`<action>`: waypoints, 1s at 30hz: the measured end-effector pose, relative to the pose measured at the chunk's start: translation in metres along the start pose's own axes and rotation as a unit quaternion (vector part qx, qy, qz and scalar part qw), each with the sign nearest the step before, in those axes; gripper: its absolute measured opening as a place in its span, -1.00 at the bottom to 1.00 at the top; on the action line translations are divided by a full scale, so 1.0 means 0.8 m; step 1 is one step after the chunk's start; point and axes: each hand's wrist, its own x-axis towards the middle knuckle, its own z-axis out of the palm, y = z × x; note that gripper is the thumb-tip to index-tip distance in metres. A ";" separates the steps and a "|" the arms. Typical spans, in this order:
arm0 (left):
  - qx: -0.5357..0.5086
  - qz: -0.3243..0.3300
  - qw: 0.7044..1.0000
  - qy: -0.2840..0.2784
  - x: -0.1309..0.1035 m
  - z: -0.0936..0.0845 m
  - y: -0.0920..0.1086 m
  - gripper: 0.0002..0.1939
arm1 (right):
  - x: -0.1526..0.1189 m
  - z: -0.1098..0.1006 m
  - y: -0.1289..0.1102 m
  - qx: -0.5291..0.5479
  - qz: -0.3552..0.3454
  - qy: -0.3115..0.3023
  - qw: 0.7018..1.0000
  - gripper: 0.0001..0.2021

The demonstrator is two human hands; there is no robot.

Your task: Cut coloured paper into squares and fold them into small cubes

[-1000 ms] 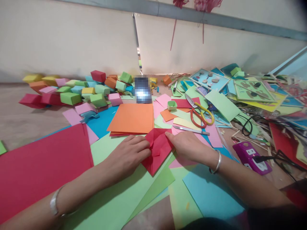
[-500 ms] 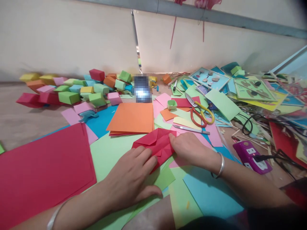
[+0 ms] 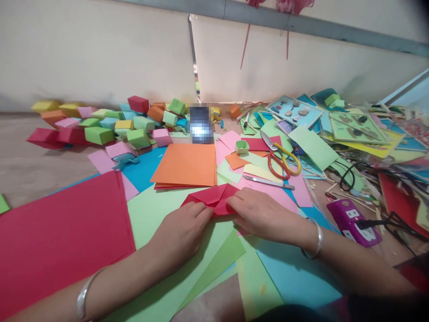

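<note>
A folded red paper (image 3: 214, 196) with creased flaps lies over light green sheets (image 3: 147, 219) in the middle of the view. My left hand (image 3: 186, 226) grips its lower left edge, fingers curled and the thumb hidden. At its right side, my right hand (image 3: 259, 212) pinches the paper between bent fingers and thumb. Just beyond the red paper is a stack of orange sheets (image 3: 187, 163). A silver cutter blade (image 3: 268, 182) and scissors with red and yellow handles (image 3: 283, 158) rest on pink and green papers beyond my right hand.
Large red sheets (image 3: 67, 228) cover the left. Colourful paper boxes (image 3: 100, 134) line the wall at the back left. A purple power socket (image 3: 353, 222) with a black cable sits at the right, below framed stone pictures (image 3: 357, 127). A small green box (image 3: 241, 146) stands centrally.
My left hand has drawn its fingers in at the red paper's lower edge. My right hand has turned and shifted slightly down. The paper now looks narrower, its lower edge raised or folded.
</note>
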 end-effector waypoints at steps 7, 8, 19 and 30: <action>-0.035 -0.174 0.978 -0.105 0.011 -0.017 -0.011 -0.90 | 0.021 0.007 0.006 0.055 0.133 -0.018 0.989 -0.85; -0.040 -0.183 0.975 -0.118 0.011 -0.019 -0.012 -0.87 | 0.021 0.006 0.005 0.057 0.136 -0.020 0.989 -0.84; -0.038 -0.194 0.953 -0.230 0.012 -0.036 -0.042 -0.67 | 0.020 0.006 0.017 0.072 0.151 -0.028 0.985 -0.71; -0.056 -0.169 0.955 -0.237 0.012 -0.046 -0.059 -0.71 | 0.018 -0.010 0.050 0.166 0.135 -0.088 0.973 -0.79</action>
